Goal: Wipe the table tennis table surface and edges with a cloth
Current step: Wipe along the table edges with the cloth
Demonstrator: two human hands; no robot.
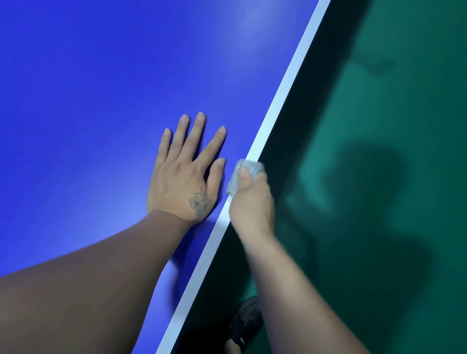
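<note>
The blue table tennis table point(88, 73) fills the left of the view, and its white edge line point(291, 71) runs diagonally from top right to bottom centre. My left hand point(186, 171) lies flat on the blue surface with fingers spread, just left of the edge line. My right hand point(251, 202) grips a small pale grey cloth point(240, 175) against the table's edge, thumb on top of the cloth. The fingers of that hand are hidden below the edge.
A green floor point(418, 147) lies to the right of the table, with my shadow across it. A dark shoe point(246, 319) stands on the floor close beside the table edge, under my right forearm.
</note>
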